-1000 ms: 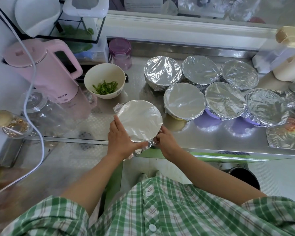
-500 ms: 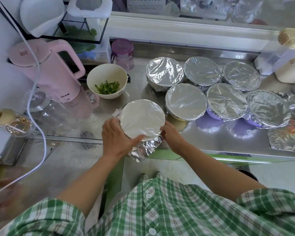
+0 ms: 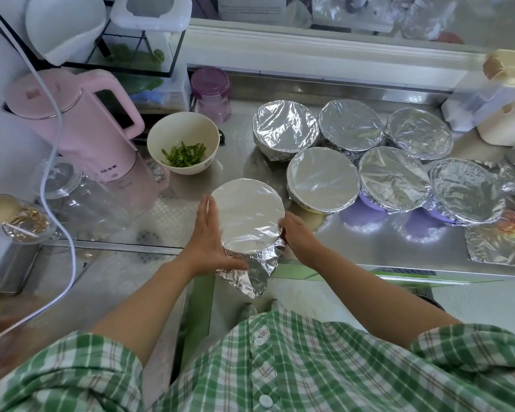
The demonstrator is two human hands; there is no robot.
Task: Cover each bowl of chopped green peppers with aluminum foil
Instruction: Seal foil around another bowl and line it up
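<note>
The bowl (image 3: 247,215) being wrapped is sitting at the near edge of the bench (image 3: 238,162), its foil (image 3: 256,272) hanging loose in front. The left hand (image 3: 208,242) is pressing straight fingers against its left side; the right hand (image 3: 299,236) is gripping the foil at the right rim. 6 covered bowls (image 3: 323,179) are standing to the right, 1 uncovered bowl (image 3: 167,129) of green peppers (image 3: 185,154) behind
</note>
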